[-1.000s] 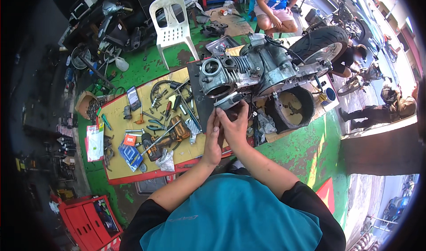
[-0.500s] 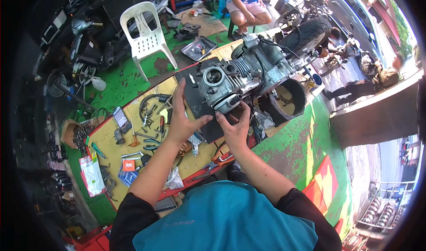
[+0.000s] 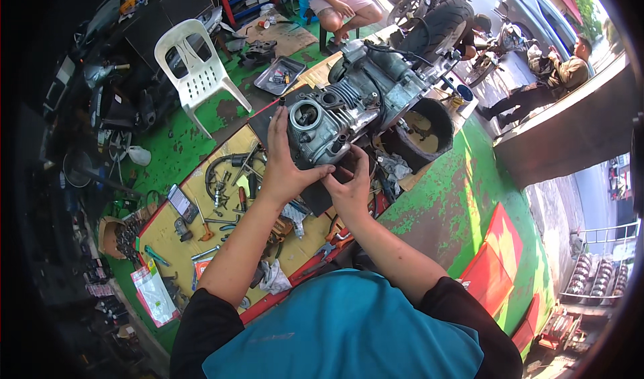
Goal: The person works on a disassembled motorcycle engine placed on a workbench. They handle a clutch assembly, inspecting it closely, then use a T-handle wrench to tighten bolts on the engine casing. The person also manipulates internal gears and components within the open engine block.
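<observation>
A dirty metal engine [image 3: 352, 102] lies on a dark board [image 3: 313, 200] over a tool-covered yellow work surface [image 3: 174, 245]. At the engine's near end sits an oval metal cover [image 3: 325, 152], against the cylinder head [image 3: 307, 121]. My left hand [image 3: 287, 171] grips this end from the left, fingers up along the side and thumb reaching to the cover. My right hand [image 3: 349, 188] holds the cover from below right, its fingers partly hidden beneath it. Pliers, screwdrivers [image 3: 243, 198] and wrenches are scattered left of my hands.
A white plastic chair [image 3: 191, 70] and a metal tray [image 3: 280, 76] are beyond the work surface. A black bucket [image 3: 426, 137] stands right of the engine. A seated person [image 3: 335, 10] is at the back, others [image 3: 563, 70] by motorcycles at right. A low wall [image 3: 557, 131] runs alongside.
The cover, earlier held in front of the engine, now rests against its near end. My left hand parted from my right, then closed round the engine's left side. The view has shifted.
</observation>
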The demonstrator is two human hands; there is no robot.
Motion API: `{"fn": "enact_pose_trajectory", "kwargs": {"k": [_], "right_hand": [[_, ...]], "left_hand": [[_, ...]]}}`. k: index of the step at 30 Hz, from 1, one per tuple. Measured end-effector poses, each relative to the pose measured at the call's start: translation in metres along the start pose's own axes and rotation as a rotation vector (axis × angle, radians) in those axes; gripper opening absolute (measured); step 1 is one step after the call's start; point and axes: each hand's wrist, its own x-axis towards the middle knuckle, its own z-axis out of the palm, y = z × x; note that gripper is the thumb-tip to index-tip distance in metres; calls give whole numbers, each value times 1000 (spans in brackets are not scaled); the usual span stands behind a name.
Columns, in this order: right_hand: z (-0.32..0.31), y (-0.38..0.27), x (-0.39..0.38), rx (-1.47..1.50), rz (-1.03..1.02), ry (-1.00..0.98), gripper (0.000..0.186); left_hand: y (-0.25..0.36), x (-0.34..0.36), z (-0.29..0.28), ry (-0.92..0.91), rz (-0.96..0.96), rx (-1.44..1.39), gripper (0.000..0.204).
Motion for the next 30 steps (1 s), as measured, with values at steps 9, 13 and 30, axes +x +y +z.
{"fn": "enact_pose_trajectory", "kwargs": {"k": [9, 13, 30], "right_hand": [[3, 0, -1, 130, 87, 19, 74], [3, -2, 0, 127, 70, 35, 75], [1, 14, -1, 121, -165, 87, 87]], "left_hand": [[2, 1, 3, 30, -21, -30, 139], [4, 0, 3, 19, -43, -1, 137], [5, -2, 3, -98, -143, -229, 145]]}}
